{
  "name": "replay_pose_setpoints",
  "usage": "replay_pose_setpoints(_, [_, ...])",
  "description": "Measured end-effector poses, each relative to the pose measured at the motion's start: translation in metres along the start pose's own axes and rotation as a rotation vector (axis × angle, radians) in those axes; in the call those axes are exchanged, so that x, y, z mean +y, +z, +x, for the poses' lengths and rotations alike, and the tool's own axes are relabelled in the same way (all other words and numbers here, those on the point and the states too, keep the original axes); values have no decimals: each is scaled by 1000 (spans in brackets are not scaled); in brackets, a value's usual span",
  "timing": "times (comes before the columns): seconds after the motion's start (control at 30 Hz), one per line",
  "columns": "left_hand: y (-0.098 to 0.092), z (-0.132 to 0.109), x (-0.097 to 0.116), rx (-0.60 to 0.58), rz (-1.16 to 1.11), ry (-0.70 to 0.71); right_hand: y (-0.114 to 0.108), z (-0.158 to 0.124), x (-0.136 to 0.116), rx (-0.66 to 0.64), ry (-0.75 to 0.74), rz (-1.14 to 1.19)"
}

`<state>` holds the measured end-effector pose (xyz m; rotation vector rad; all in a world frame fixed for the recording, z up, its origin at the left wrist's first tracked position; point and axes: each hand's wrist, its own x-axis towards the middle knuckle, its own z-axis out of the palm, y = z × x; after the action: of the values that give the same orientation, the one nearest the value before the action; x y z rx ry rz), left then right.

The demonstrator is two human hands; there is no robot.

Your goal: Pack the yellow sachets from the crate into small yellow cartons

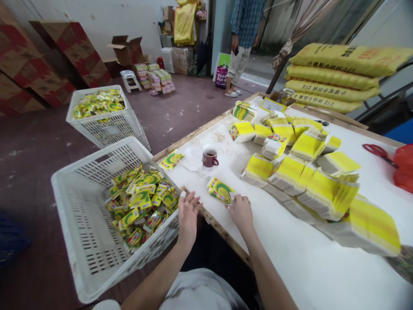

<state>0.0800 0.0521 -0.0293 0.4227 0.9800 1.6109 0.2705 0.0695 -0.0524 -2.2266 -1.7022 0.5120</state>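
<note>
My left hand is raised beside the right rim of a white plastic crate, its fingers apart and nothing in them. A white wrap covers one fingertip. Many small yellow-green packets lie heaped inside that crate. My right hand is closed at the right end of a flat yellow-green packet on the white table. Just beyond it stands a dark red mug with dark liquid inside. Another yellow-green packet lies at the table's left edge.
Stacks of yellow packaging cover the table's right side. Red scissors lie near a red bag. A second filled crate stands behind the first. Yellow sacks are piled at the back right. A person stands beyond the table.
</note>
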Motion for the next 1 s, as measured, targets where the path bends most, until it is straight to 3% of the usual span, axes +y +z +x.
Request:
replay_pose_setpoints(0.3, [9,-9,-7,-167,228,-106,8,2,-1,-20,57,-60])
replay_pose_setpoints(0.5, [7,-14,-11,-154,277,-187,4,1,-8,-19,92,-101])
replay_pose_setpoints(1.0, [8,-14,-17,-198,336,-210,0,4,-16,-44,106,-145])
